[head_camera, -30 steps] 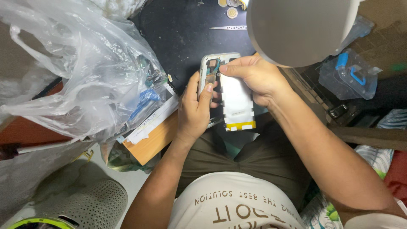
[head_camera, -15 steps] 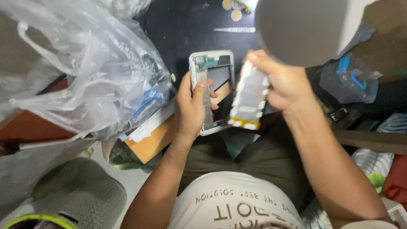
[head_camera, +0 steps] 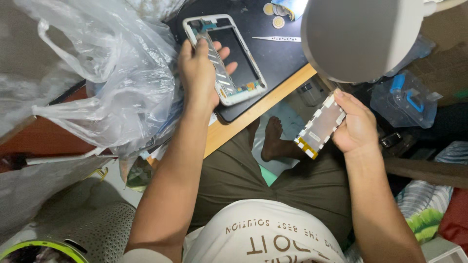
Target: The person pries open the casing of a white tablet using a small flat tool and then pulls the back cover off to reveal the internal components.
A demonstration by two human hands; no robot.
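Cluttered workbench seen from above, with a black mat (head_camera: 280,58) laid on a wooden desktop (head_camera: 253,114) whose pale edge runs diagonally across the middle of the view. At far left, a large crumpled clear plastic bag (head_camera: 97,68) covers the corner of the desk and overhangs a reddish-brown panel (head_camera: 44,139); below it sit a grey perforated stool or basket (head_camera: 97,229) and a green-rimmed round object (head_camera: 34,251). Left hand (head_camera: 197,73): raised over the mat, fingers curled around the long left side of a white phone frame (head_camera: 226,58), thumb on its near face and fingertips showing through the open window; the frame is tilted, empty in the middle, with small circuit parts at both ends. Behind it on the mat lie a thin metal pry tool (head_camera: 280,39) and several small coins or round cells (head_camera: 275,12). Centre: olive trousers (head_camera: 273,195), a bare foot (head_camera: 273,139) on the floor beneath the desk, and a white printed shirt (head_camera: 263,236). Upper right: a grey lamp shade (head_camera: 356,39), close to the lens. Right hand (head_camera: 358,126): held off the desk beside the lap, well apart from the frame, fingers closed on one edge of a flat rectangular silver module (head_camera: 321,125) with a yellow strip at its lower end. Far right: a clear plastic case with blue clips (head_camera: 404,100) and striped cloth (head_camera: 424,204)
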